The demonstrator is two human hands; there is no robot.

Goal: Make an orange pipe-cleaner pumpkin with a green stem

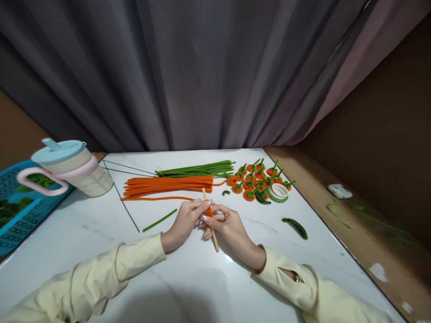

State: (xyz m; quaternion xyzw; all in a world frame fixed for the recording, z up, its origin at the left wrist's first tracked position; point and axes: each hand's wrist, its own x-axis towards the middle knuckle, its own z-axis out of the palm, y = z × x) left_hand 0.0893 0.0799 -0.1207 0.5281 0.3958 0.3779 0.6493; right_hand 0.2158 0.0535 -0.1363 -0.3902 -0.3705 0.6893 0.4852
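Note:
In front of me a slim wooden stick (215, 242) is held at a slant, with an orange pipe cleaner (209, 211) coiled tightly round its middle. My left hand (184, 220) is closed on the stick from the left, fingertips at the coil. From the other side my right hand (232, 226) pinches the stick and coil between thumb and fingers. The fingers partly hide the coil. A loose orange pipe cleaner (158, 198) runs along the table to my left hand; where it ends is hidden. A short green pipe cleaner (160, 220) lies left of the hands.
Behind the hands lie bundles of orange pipe cleaners (168, 185) and green pipe cleaners (198, 168). Several small orange pumpkins (249, 185) with green stems sit right, beside a tape roll (279, 193). A curved green piece (295, 228) is nearer. A lidded cup (79, 168) and blue basket (28, 231) stand left.

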